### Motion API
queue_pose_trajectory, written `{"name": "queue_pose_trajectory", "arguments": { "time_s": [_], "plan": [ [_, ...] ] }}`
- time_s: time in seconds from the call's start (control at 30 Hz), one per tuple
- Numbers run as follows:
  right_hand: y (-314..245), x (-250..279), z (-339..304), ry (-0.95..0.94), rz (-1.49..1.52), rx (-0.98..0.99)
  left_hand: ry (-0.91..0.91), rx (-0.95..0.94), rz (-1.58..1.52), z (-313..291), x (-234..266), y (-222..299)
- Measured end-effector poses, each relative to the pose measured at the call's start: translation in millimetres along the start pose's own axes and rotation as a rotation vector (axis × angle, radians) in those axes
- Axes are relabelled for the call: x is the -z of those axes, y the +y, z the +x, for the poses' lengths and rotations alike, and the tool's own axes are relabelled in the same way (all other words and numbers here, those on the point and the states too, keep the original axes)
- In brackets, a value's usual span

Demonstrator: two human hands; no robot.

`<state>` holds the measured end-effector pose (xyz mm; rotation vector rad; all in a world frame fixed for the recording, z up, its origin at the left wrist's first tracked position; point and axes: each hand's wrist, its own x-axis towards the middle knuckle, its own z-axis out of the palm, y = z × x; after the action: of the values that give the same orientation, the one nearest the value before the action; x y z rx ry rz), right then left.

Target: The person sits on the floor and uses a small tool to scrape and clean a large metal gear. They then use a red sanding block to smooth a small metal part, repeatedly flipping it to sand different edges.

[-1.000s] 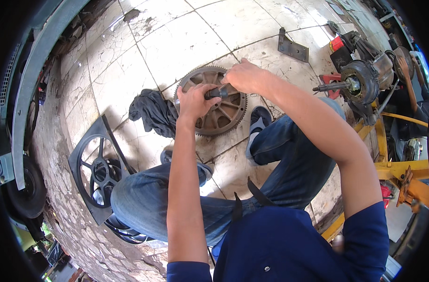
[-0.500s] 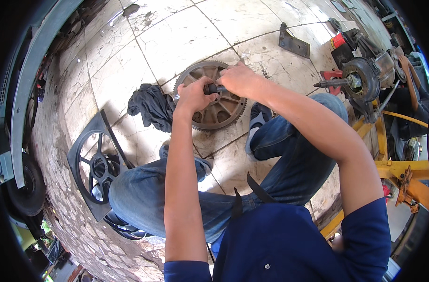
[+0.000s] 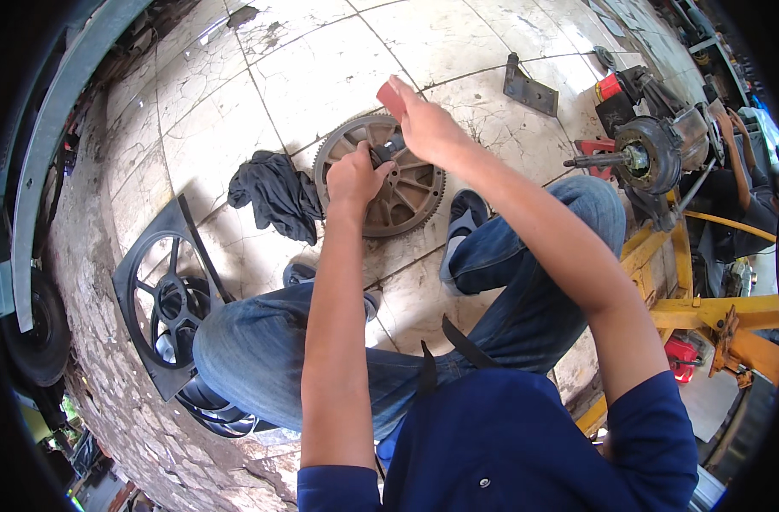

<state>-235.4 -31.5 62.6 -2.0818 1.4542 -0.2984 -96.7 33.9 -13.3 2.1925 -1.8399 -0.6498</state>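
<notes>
A cream, cracked tile floor [image 3: 321, 68] spreads under everything. The seated person's blue denim trousers [image 3: 526, 307] reach across its near part, below a navy short-sleeved shirt [image 3: 492, 444]. On the right stands a yellow-painted metal frame [image 3: 714, 314], and beside it a dark, greasy metal assembly [image 3: 654, 152] points its bare shaft leftward (a second person's forearms [image 3: 744, 166] show just beyond it). A black shroud with a spoked round opening [image 3: 166, 292] lies by the left knee. Ahead of the feet, a brown-grey, toothed metal wheel with spokes [image 3: 404, 209] lies flat on the tiles, a crumpled black cloth [image 3: 274, 196] just to its left. A dark, angled metal bracket [image 3: 530, 91] lies farther off, to the right.

The left hand [image 3: 354, 177] is over the wheel, thumb and fingers closed around a dark, cylindrical metal part [image 3: 381, 154]; whether that part touches the wheel, I cannot tell. The right hand [image 3: 430, 128], just beyond it, pinches a small, flat, brick-red piece [image 3: 391, 100] (its material is unclear), which stands clear of the part.
</notes>
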Motion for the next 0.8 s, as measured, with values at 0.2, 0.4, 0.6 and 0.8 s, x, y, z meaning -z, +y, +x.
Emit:
{"name": "queue_pose_trajectory", "arguments": {
  "time_s": [0.2, 0.4, 0.6, 0.8],
  "plan": [
    [8, -37, -30, -0.048, -0.15, 0.089, -0.139, 0.043, -0.03, 5, 4, -5],
    [38, -62, -30, 0.17, -0.404, 0.324, -0.125, 0.048, 0.025, 7, 0, -10],
    [45, -53, -21, 0.1, -0.321, 0.294, -0.124, 0.033, -0.009, 3, 6, -3],
    [28, -62, -41, 0.138, -0.125, 0.158, -0.134, 0.092, -0.003, 0, 7, 0]
  ]
}}
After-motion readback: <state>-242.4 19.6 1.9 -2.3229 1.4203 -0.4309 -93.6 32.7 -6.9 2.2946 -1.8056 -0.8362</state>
